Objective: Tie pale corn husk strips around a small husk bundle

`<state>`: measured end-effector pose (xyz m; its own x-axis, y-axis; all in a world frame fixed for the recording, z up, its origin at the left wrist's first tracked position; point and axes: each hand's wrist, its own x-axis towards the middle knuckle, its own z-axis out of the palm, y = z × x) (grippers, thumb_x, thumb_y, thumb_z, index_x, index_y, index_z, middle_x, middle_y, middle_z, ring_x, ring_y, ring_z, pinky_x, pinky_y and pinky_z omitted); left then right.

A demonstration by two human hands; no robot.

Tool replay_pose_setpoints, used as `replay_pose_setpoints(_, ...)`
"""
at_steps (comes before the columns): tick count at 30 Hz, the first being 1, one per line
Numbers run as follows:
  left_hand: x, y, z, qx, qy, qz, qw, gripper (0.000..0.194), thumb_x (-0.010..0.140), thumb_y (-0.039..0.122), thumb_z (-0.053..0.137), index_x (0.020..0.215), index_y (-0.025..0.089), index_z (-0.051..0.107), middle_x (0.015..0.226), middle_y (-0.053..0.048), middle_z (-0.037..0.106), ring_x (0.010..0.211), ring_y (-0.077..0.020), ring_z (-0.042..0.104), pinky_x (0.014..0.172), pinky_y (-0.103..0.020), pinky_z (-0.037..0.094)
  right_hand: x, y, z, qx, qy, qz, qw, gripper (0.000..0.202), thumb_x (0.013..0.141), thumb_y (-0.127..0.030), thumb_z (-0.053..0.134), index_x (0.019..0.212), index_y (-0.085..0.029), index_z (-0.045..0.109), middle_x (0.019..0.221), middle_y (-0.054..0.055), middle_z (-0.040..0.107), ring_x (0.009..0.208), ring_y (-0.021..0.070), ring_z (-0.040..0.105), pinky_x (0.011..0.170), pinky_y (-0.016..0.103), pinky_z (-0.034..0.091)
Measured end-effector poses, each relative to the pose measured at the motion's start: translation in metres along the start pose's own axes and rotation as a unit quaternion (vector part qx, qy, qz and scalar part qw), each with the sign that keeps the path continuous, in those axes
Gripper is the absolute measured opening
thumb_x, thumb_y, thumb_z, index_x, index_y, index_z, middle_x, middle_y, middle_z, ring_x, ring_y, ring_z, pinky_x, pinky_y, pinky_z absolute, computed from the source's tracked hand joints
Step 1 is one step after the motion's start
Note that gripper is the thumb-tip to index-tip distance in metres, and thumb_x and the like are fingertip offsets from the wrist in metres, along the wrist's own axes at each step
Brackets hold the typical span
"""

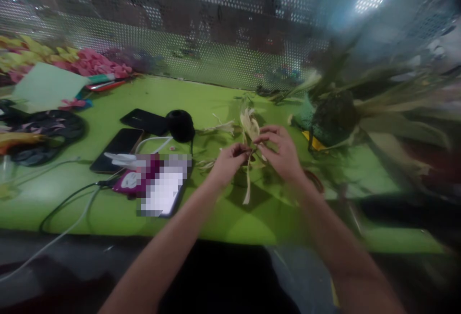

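Note:
Both hands meet over the green table at a bundle of pale dried husk strips (249, 121) that looks like corn husk. My left hand (232, 160) pinches the lower end of the bundle, fingertips pressed together. From the other side, my right hand (280, 150) closes its thumb and fingers on the same bundle. One loose strip (248, 184) hangs down between the hands. More frayed strips (218, 127) lie left of the bundle. Blur hides exactly what sits between the fingertips.
Left on the green table (108, 208) lie a black ball of cord (180, 126), dark phones (118, 148), a lit phone (163, 191), a purple item with cables (131, 182) and pink paper flowers (95, 64). Large husk leaves (389, 98) lie at right. A perforated metal panel (216, 30) stands behind.

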<state>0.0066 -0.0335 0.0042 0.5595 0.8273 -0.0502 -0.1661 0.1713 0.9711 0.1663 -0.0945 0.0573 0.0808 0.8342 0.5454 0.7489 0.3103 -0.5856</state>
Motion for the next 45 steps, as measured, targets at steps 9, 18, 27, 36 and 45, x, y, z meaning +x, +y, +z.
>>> replay_pose_setpoints(9,-0.001,0.001,0.001,0.043,-0.032,0.014,0.998,0.013,0.078,0.024,0.071,0.089,0.017,0.071,0.085,-0.004,0.071,0.077,-0.0138,0.062,0.077,-0.030,0.048,0.000,0.001,0.002,-0.024,-0.016,0.017,0.999,0.005,0.080,-0.027,0.073,0.077,-0.024,0.070,0.122,0.006,0.067,0.117,0.0268,0.057,0.102,0.048,0.040)
replay_pose_setpoints(18,-0.001,-0.001,0.001,0.009,-0.087,0.015,0.996,0.013,0.074,0.018,0.073,0.087,0.016,0.070,0.086,-0.002,0.072,0.081,-0.0125,0.064,0.085,-0.031,0.050,0.001,0.026,0.015,0.243,-0.022,0.236,0.941,0.023,0.073,-0.037,0.074,0.062,-0.022,0.060,0.091,0.003,0.069,0.091,0.0212,0.064,0.087,0.039,0.050)
replay_pose_setpoints(27,0.000,0.000,-0.001,-0.067,0.009,0.000,0.998,0.023,0.074,0.028,0.079,0.088,0.015,0.067,0.083,-0.004,0.073,0.078,-0.0142,0.069,0.084,-0.034,0.052,0.000,0.005,0.000,0.038,0.088,0.067,0.993,0.014,0.085,-0.036,0.070,0.095,-0.027,0.071,0.120,0.005,0.067,0.116,0.0263,0.056,0.104,0.048,0.039)
replay_pose_setpoints(36,-0.005,0.008,0.006,-0.023,0.020,0.032,0.999,0.016,0.076,0.028,0.074,0.084,0.016,0.068,0.081,-0.002,0.069,0.075,-0.0116,0.062,0.077,-0.028,0.050,-0.004,0.001,0.012,-0.015,0.042,0.039,0.998,0.005,0.080,-0.028,0.075,0.080,-0.024,0.071,0.109,0.006,0.069,0.108,0.0273,0.059,0.095,0.046,0.043)
replay_pose_setpoints(45,-0.005,0.002,0.011,-0.071,0.029,0.066,0.995,0.018,0.076,0.031,0.074,0.076,0.017,0.063,0.071,0.001,0.062,0.066,-0.0109,0.056,0.067,-0.026,0.046,-0.015,-0.011,0.018,-0.128,0.074,-0.023,0.989,0.004,0.085,-0.030,0.070,0.083,-0.029,0.072,0.086,0.003,0.067,0.089,0.0256,0.055,0.083,0.043,0.040)
